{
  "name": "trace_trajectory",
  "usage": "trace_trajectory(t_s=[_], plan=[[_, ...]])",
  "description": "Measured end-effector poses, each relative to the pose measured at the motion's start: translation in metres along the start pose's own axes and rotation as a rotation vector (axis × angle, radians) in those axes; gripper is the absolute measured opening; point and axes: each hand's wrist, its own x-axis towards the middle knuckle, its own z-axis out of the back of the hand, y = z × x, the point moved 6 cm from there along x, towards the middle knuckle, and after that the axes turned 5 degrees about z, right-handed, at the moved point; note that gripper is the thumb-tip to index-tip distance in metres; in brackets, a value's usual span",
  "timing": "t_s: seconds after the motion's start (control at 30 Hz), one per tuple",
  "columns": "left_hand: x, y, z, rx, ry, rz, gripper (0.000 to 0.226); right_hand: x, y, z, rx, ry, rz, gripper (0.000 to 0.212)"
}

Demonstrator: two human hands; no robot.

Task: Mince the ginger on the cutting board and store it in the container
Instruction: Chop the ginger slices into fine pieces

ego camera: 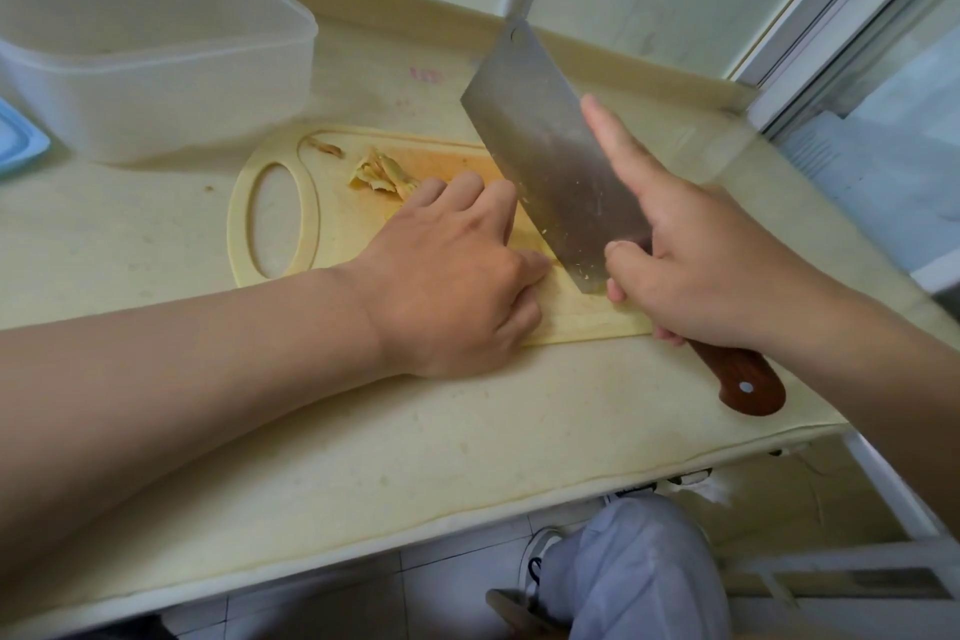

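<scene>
A pale yellow cutting board [332, 224] with an oval handle hole lies on the counter. Ginger peelings and scraps [382, 174] sit near its far edge. My left hand [457, 270] rests on the board with fingers curled down beside the blade; whatever lies under them is hidden. My right hand [696, 265] grips the wooden handle of a steel cleaver [545, 156], index finger stretched along the blade's flat side. The blade's edge points down next to my left fingers, with small ginger bits stuck to it. A translucent plastic container [156, 57] stands open at the back left.
A blue lid [18, 140] lies at the far left edge beside the container. The cream counter [415, 431] ends at a front edge near my legs. A wall runs behind it, and a window frame [831, 16] stands to the right.
</scene>
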Motion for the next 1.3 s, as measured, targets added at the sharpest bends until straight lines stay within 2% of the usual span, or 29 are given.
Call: trace_trajectory(t_s=[0.27, 0.5, 0.73, 0.87, 1.07, 1.3], plan=[[0.001, -0.001, 0.001, -0.017, -0.018, -0.018, 0.061, 0.025, 0.008, 0.0, -0.059, 0.134, -0.042, 0.102], [0.0, 0.001, -0.001, -0.018, 0.0, -0.013, 0.064, 0.055, 0.02, -0.004, -0.045, 0.103, -0.063, 0.101], [-0.002, 0.002, 0.001, -0.002, -0.023, -0.017, 0.062, 0.04, 0.01, -0.002, 0.018, 0.116, -0.098, 0.103], [-0.002, 0.004, 0.003, -0.01, -0.094, -0.018, 0.048, 0.029, 0.006, 0.002, 0.024, 0.154, -0.127, 0.102], [-0.003, 0.009, 0.007, -0.036, -0.147, 0.001, 0.029, 0.015, -0.004, 0.012, 0.161, 0.046, -0.136, 0.101], [-0.002, 0.011, 0.009, -0.017, -0.198, 0.031, 0.021, 0.009, -0.017, 0.0, 0.225, 0.143, -0.146, 0.099]])
